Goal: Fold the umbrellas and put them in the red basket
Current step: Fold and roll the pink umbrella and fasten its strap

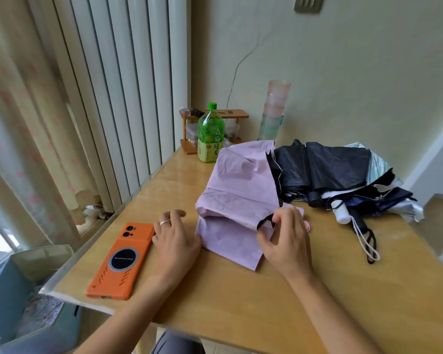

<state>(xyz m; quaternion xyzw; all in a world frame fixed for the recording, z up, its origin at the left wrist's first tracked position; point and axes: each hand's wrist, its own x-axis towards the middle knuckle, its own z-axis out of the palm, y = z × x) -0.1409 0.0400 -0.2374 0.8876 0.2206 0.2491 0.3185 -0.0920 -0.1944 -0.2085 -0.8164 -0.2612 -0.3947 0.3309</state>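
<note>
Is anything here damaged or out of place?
A long crack runs up the wall behind the green tea bottle. An orange phone lies near the edge of the table, beside the left hand.

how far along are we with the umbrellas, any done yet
Done: nothing that shows. No umbrella lies neatly folded, and no red basket is in view.
In hand: the lilac umbrella. The right hand pinches its canopy edge, and the left hand rests open by its left side.
Left: finishing it, then the pile of dark umbrellas, which lies loose on the table's right.
</note>
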